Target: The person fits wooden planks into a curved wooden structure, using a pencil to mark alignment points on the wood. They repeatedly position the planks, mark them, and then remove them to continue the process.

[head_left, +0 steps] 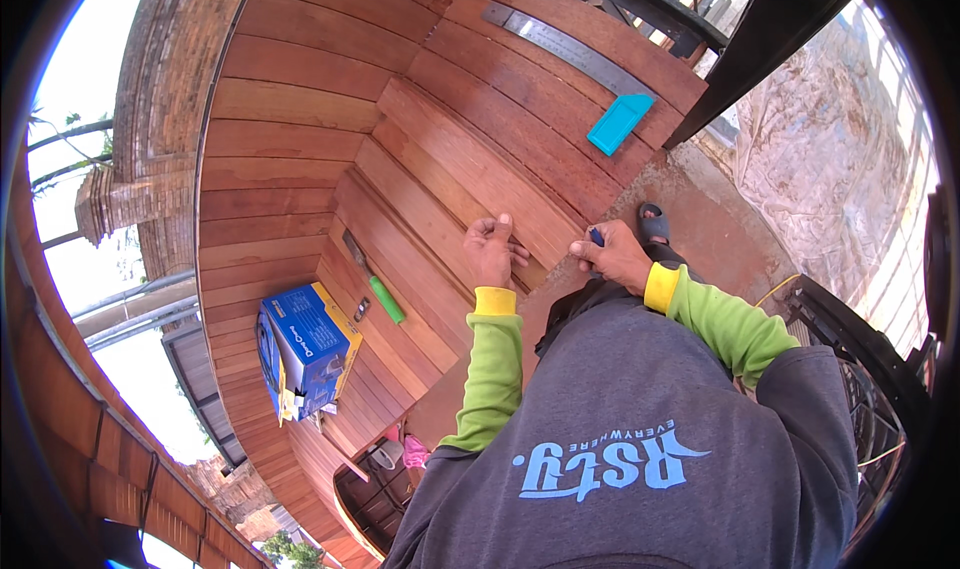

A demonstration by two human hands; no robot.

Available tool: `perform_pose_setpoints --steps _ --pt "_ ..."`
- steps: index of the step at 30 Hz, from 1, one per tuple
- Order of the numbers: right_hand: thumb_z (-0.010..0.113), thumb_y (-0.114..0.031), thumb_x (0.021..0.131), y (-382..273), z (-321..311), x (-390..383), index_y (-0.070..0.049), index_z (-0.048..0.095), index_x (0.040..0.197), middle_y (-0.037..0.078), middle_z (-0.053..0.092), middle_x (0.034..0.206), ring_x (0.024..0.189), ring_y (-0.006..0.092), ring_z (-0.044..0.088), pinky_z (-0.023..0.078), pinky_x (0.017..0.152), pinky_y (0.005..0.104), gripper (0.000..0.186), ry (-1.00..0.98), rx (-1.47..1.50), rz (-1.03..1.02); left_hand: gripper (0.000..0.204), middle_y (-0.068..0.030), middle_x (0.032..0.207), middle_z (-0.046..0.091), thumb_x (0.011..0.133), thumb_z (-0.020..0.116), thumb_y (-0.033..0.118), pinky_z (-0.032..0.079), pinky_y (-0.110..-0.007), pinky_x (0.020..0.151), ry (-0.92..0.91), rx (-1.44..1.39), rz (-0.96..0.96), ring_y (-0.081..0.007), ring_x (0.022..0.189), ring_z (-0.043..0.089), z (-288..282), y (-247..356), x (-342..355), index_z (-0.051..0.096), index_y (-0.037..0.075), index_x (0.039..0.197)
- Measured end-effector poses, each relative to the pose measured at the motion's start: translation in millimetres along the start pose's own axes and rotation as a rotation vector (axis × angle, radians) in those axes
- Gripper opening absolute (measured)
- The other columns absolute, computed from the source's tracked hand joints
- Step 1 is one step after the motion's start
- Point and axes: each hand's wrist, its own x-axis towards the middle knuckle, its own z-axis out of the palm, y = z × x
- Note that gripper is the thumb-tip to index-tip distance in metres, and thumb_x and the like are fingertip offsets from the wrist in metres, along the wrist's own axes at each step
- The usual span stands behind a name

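My left hand (491, 254) is over the wooden step boards (450, 194), its fingers loosely curled and apart, with nothing visible in them. To its right, my right hand (618, 258) is closed in a pinch, with a small dark-blue thing (597, 237) showing between thumb and fingers; its kind is too small to tell. Beyond my hands, a try square with a teal handle (621, 123) and a steel blade lies on the upper boards. A green-handled chisel-like tool (385, 300) rests on the boards to the left of my left hand.
A blue and yellow cardboard box (308, 344) stands on the planks at left, with a small metal piece (361, 309) beside it. Dark metal framing (855, 334) is at right. A sandalled foot (654, 224) is on the concrete floor (710, 209). Plastic sheeting (830, 159) lies beyond.
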Motion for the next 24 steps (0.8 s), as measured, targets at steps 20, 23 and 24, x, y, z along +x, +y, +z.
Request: perform_pose_setpoints --steps 20,23,24 --pt "0.065 -0.018 0.085 3.9 1.6 -0.4 0.0 0.059 0.069 0.004 0.06 0.06 0.054 0.0097 0.052 0.042 0.051 0.0287 0.025 0.004 0.0 -0.005 0.088 -0.0335 0.117 0.056 0.076 0.055 0.067 0.04 -0.041 0.1 0.305 1.347 0.145 -0.0417 0.116 0.052 15.6 135.0 208.8 0.059 -0.014 0.11" --pt "0.065 -0.017 0.085 7.8 2.7 -0.3 0.0 0.058 0.068 0.005 0.06 0.06 0.055 0.0098 0.054 0.042 0.051 0.0285 0.025 0.013 0.032 0.022 0.083 -0.031 0.119 0.056 0.078 0.05 0.065 0.038 -0.04 0.101 0.279 1.39 0.156 -0.0397 0.119 0.051 21.1 134.0 220.1 0.06 -0.009 0.114" --pt "0.065 -0.016 0.086 3.1 1.8 -0.3 0.001 0.058 0.068 0.005 0.06 0.06 0.055 0.01 0.054 0.042 0.051 0.0286 0.026 0.013 0.035 0.029 0.082 -0.0306 0.119 0.056 0.078 0.049 0.065 0.038 -0.04 0.102 0.278 1.408 0.142 -0.0395 0.119 0.051 23.5 137.9 222.0 0.061 -0.008 0.113"
